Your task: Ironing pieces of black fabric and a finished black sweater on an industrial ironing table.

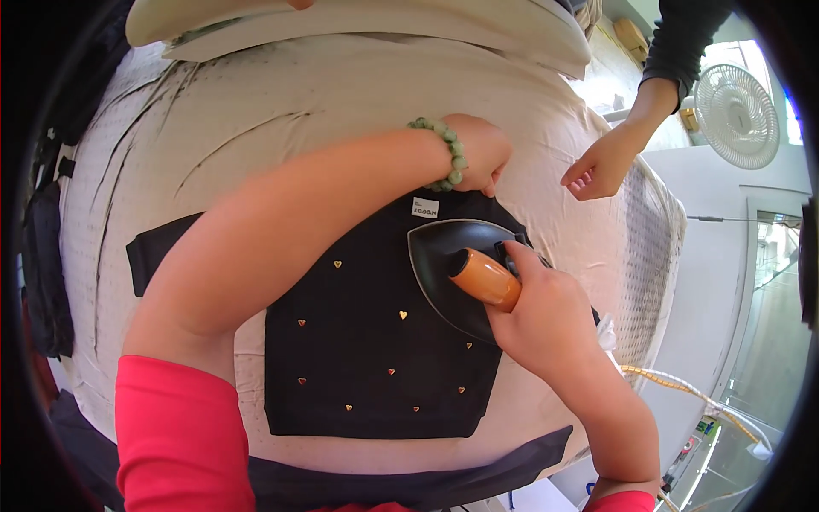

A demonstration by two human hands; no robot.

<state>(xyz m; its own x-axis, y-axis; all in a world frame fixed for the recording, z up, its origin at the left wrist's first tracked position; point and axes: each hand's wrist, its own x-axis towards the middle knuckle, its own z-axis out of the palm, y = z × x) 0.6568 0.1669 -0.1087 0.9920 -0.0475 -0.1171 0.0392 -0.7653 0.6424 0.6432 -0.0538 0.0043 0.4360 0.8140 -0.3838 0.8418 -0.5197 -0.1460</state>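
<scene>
A black garment dotted with small gold hearts lies flat, with a white label at its upper edge. My right hand is wrapped round the orange handle of a black iron, whose soleplate rests on the garment's right part. My left arm reaches across the garment. At its upper edge beyond the label, my left hand, wearing a green bead bracelet, pinches the black cloth with its fingers closed; the fingertips are partly hidden. One sleeve sticks out on the left.
The garment lies on a padded, cream-covered table with folded cloth at its far edge. Another person's hand hovers over the right side. The iron's cord trails right. A fan stands at the far right.
</scene>
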